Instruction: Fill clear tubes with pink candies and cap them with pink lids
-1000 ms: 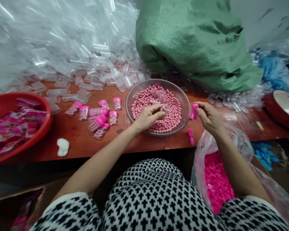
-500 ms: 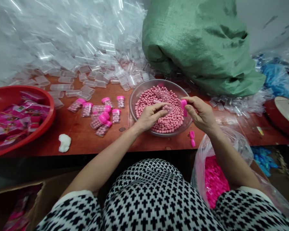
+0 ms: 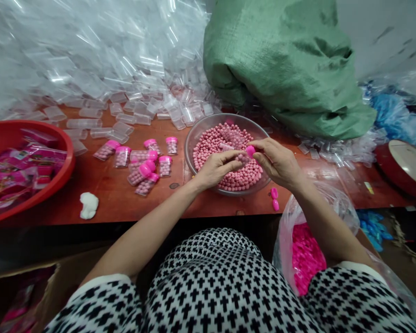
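Over a grey bowl (image 3: 190, 138) of round pink balls (image 3: 241, 178), my left hand (image 3: 217, 170) grips a small clear plastic jar (image 3: 241, 158) with pink balls inside, lying tilted on its side. My right hand (image 3: 277, 162) pinches a bright pink cap (image 3: 250, 151) against the mouth of that jar; whether it is seated I cannot tell. Left of the bowl, several filled jars with pink caps (image 3: 123, 157) stand or lie on the wooden table. Another pink cap (image 3: 274, 199), folded open, lies near the table's front edge at right.
A heap of clear empty jars (image 3: 125, 104) fills the back left. A large green sack (image 3: 284, 64) stands behind the bowl. At left is a red basin (image 3: 67, 171) of pink packets, with a white lump (image 3: 89, 205) nearby. A plastic bag of pink caps (image 3: 307, 259) hangs below right.
My right hand has moved left, bringing the pink cap from the bowl's right side to the jar's mouth. My left hand has stayed nearly still. The view has shifted slightly.
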Available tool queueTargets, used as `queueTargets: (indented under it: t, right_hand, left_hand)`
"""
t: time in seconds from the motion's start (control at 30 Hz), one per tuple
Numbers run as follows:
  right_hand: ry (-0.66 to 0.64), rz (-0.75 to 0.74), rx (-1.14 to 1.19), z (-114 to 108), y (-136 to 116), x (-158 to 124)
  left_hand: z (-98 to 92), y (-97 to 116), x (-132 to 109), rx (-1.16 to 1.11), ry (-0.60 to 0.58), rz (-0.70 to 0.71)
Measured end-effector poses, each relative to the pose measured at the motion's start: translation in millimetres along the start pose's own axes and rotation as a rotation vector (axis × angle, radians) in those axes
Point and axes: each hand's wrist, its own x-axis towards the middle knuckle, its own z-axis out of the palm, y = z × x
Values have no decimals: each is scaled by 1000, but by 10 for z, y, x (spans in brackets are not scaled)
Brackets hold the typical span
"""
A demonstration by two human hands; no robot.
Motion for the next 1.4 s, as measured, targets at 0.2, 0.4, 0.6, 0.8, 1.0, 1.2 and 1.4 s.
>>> queueTargets:
  t: [0.2, 0.4, 0.6, 0.8, 1.0, 1.2, 1.4]
  right_hand:
    - [-67, -10, -52, 135, 4, -14]
    - [-55, -80, -127, 150, -51, -44]
    - [-82, -97, -118, 121, -104, -75]
    - [-62, -199, -159, 92, -112, -141]
    - [31, -269, -182, 197, -69, -140]
    - [-66, -182, -130, 313, 32, -13]
    - [73, 197, 623, 253, 84, -43]
  left_hand:
    - [-6, 16, -36, 112, 33, 31]
    - [16, 15, -83, 141, 94, 71]
    - [32, 11, -127, 301, 143, 214]
    - [34, -21, -163, 443, 92, 320]
    - [37, -41, -161, 506, 117, 353]
    - [-9, -8, -115, 417, 125, 176]
    - [4, 86, -54, -84, 188, -29]
